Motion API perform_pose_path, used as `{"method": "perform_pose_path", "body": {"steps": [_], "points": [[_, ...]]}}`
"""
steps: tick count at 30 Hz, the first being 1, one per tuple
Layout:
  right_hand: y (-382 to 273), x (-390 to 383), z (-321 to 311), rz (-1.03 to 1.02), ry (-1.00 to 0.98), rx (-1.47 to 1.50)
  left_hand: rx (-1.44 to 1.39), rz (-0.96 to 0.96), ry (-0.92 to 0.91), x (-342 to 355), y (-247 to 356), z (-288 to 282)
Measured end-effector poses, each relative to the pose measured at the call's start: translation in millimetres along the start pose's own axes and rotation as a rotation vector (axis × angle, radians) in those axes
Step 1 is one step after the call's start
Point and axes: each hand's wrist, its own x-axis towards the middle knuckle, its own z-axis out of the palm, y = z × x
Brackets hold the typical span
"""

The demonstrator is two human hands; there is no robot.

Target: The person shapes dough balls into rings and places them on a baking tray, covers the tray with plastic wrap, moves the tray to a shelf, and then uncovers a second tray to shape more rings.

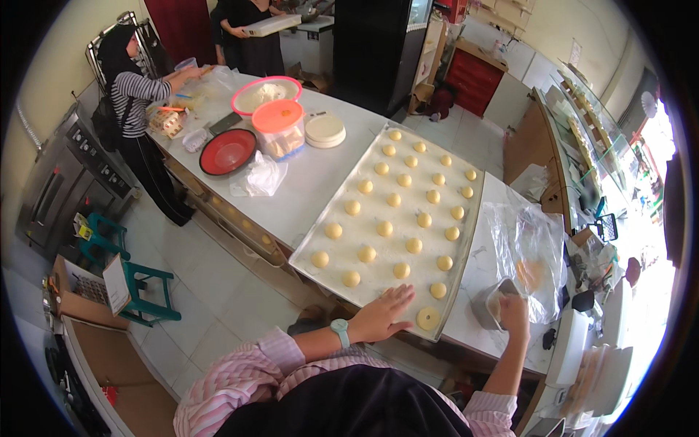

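Note:
My left hand (pixel 381 317) is open, fingers stretched over the front edge of a large pale baking tray (pixel 342 280) bearing rows of round dough balls (pixel 385 228). Just right of it, one flattened dough round (pixel 428 317) has a small hole at its middle. My right hand (pixel 512 313) is curled down into a square metal container (pixel 484 307) beside the tray; what its fingers hold is hidden. Behind that container lies a crumpled clear plastic sheet (pixel 526 226) with an orange-tan patch.
A person (pixel 135 135) stands at the table's left end, another (pixel 251 54) behind it. The table (pixel 306 189) also bears bowls (pixel 228 151) and a lidded tub (pixel 280 127). Green stools (pixel 149 288), an oven (pixel 73 175) and a cardboard box (pixel 102 364) are left; a glass display counter (pixel 590 138) is right.

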Motion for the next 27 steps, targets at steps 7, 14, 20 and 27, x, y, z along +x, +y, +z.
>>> {"method": "perform_pose_path", "body": {"steps": [7, 14, 20, 27], "points": [[-191.5, -34.1, 40.8, -0.796, -0.195, 0.352, -2.341, -0.705, 0.159, 15.3, -6.1, -31.5], [-249.5, -12.4, 81.5, -0.905, -0.077, 0.193, -2.058, -0.567, 0.876, -69.4, -57.7, -85.8], [-264.4, -1.8, 111.3, -1.061, -0.187, 0.066, -1.940, -0.674, 1.286, -111.5, -60.9, -117.6], [-268.8, -2.7, 119.6, -1.058, -0.182, 0.048, -1.947, -0.657, 1.270, -133.6, -63.6, -108.4]]}}
